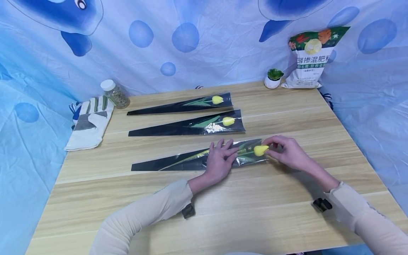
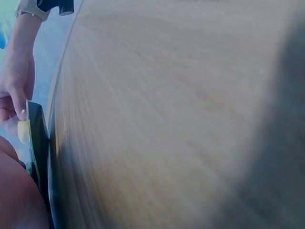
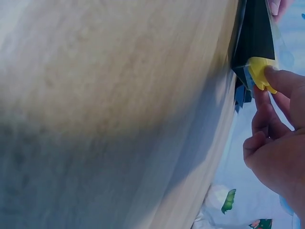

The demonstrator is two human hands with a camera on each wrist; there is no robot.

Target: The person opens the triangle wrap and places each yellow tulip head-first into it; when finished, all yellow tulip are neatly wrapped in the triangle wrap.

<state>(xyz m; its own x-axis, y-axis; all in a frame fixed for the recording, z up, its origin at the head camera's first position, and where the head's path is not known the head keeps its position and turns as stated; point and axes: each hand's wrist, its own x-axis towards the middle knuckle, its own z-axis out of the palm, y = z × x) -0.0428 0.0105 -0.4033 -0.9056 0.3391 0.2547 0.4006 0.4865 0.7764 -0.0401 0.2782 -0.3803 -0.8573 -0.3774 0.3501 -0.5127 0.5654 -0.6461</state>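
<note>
A yellow artificial-looking tulip (image 1: 260, 150) lies in the nearest black flower sleeve (image 1: 145, 166), which has a clear front. Its bloom is at the sleeve's wide right end, and the stem runs left under the film. My left hand (image 1: 219, 161) rests on the middle of this sleeve with its fingers spread. At the open end my right hand (image 1: 290, 153) pinches the bloom between thumb and fingers; the right wrist view shows this grip on the yellow petals (image 3: 259, 70) close up. In the left wrist view, only part of the left hand (image 2: 19, 195) shows at the edge.
Behind lie two more black sleeves (image 1: 159, 131) (image 1: 153, 109), each with a yellow tulip. White-and-grey gloves (image 1: 86, 132) and a lidded jar (image 1: 116, 95) are at the left. A small potted plant (image 1: 273, 79) and a fertilizer bag (image 1: 307, 65) stand at the back right.
</note>
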